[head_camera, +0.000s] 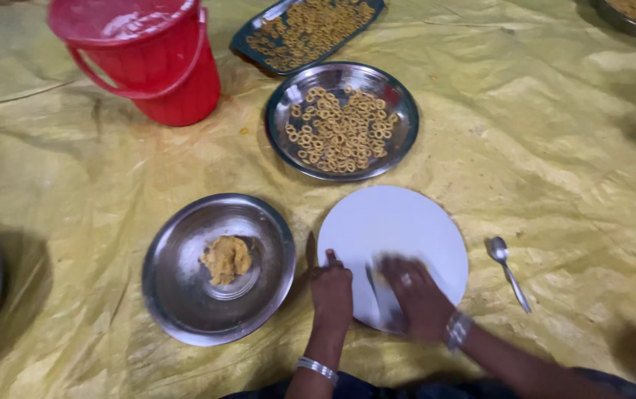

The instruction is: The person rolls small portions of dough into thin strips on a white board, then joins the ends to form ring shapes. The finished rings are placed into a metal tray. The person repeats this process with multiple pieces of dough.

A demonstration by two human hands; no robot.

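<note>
Left of the white board sits a steel bowl with a lump of dough in it, and beyond that, up-left, a red bucket. Loosely curled, the left hand rests on the board's left edge, while the right hand, blurred, lies flat with fingers together on the board's near part. Above the board are a plate and a tray of dough rings; a spoon lies to its right.
</note>
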